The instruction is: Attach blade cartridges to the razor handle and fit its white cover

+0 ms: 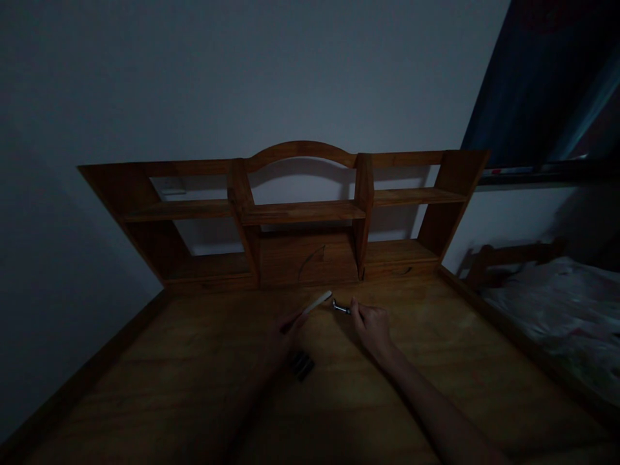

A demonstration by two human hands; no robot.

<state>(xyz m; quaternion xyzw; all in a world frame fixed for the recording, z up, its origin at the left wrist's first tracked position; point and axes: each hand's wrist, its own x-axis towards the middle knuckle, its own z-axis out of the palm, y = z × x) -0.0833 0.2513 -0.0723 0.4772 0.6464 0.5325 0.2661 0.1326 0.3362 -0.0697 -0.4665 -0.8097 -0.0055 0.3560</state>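
Observation:
The view is dim. My left hand (287,332) is closed around a slim, pale, stick-like object (318,301) that slants up to the right; its kind is unclear. My right hand (372,325) grips a short, shiny metal tool (341,309) with a bent head, pointing left toward the pale object's tip. A small gap shows between the two. Below my left hand, a small black ridged block (301,365) lies on the wooden desktop (339,413).
A wooden shelf unit (303,212) with an arched top stands along the desk's back edge against the wall. Raised wooden rims run along the desk's sides. At right are a dark curtain (542,77) and crumpled pale bedding (566,303).

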